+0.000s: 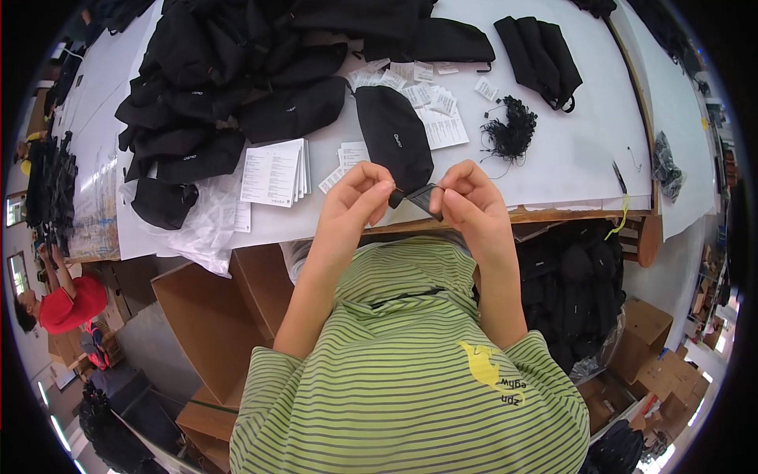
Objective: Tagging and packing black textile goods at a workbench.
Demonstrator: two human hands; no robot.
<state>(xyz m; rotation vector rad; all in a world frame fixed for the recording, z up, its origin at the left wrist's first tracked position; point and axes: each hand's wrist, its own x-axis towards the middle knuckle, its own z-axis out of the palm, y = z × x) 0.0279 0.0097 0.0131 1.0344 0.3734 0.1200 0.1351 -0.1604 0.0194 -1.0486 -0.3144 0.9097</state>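
A black fabric pouch [392, 134] with a small white mark lies at the table's front edge, its near end between my hands. My left hand [357, 199] is closed in a pinch on a thin cord, with a small orange bit showing beside the fingertips. My right hand [476, 204] pinches a thin dark cord at the other side. Just below the fingertips a dark grey strap [420, 199] hangs from the pouch's near end. How the cord and strap join is too small to tell.
Black pouches [193, 59] are heaped at the back left. Stacked printed cards [272, 172] lie left, white tags [430, 96] behind the pouch. A tangle of black strings [509, 130], folded black pouches [538, 63] and thread snips [620, 180] are right. Cardboard boxes [209, 316] stand below.
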